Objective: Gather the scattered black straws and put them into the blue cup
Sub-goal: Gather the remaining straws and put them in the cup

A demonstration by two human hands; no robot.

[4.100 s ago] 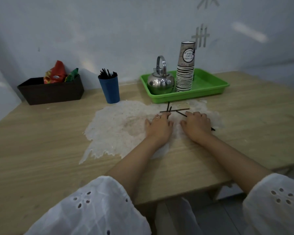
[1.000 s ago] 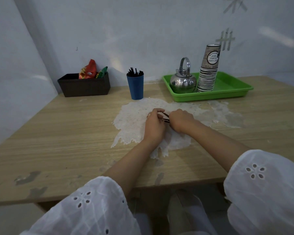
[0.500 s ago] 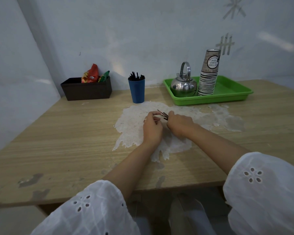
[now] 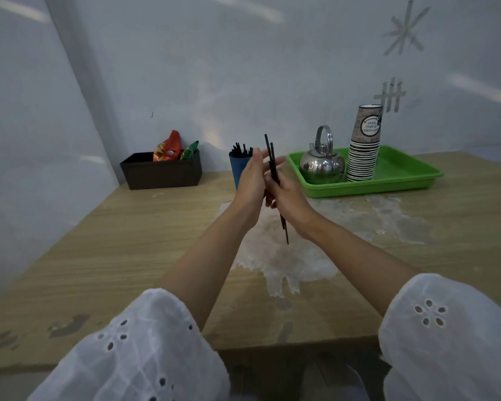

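A bundle of black straws (image 4: 271,157) stands nearly upright in the air above the table, and my right hand (image 4: 289,199) grips it around the middle. Their lower ends (image 4: 285,231) stick out below that hand. My left hand (image 4: 250,186) is raised beside the bundle with its fingers straight, touching the straws from the left. Behind my left hand stands the blue cup (image 4: 238,169), partly hidden, with several black straws (image 4: 239,150) sticking out of it.
A green tray (image 4: 402,176) at the back right holds a steel kettle (image 4: 321,164) and a tall stack of paper cups (image 4: 363,146). A dark box (image 4: 162,172) with snack packets sits at the back left. A pale worn patch (image 4: 344,224) covers the table's middle.
Both hands have lifted off the table with the gathered straws. The bundle has turned from lying flat to nearly upright and has risen toward the blue cup.
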